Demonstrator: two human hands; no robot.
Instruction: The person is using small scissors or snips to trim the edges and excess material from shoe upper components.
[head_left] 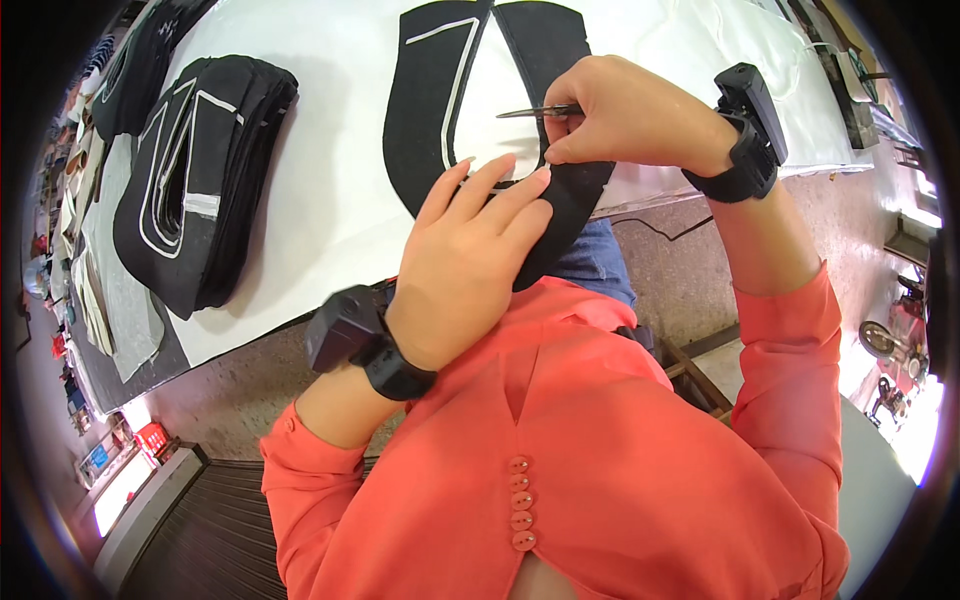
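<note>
A black U-shaped piece (412, 110), fabric-like, lies on the white-covered table in front of me. A narrow white strip (455, 90) runs along its inner edge. My left hand (465, 250) rests on the curved near end, fingers stretched out and fingertips on the inner edge by the strip. My right hand (625, 115) is at the piece's right arm, closed around slim scissors (530, 112) whose pointed metal end sticks out leftward over the opening. Its thumb and a fingertip press at the inner edge, close to my left fingertips. The scissors' handles are hidden in my palm.
A stack of similar black pieces (215, 170) with white strips stands at the left on the table (330, 180). More black pieces (150, 60) lie beyond it at the far left. A dark cable (660, 232) hangs below the table's near edge. A red basket (151, 438) is at lower left.
</note>
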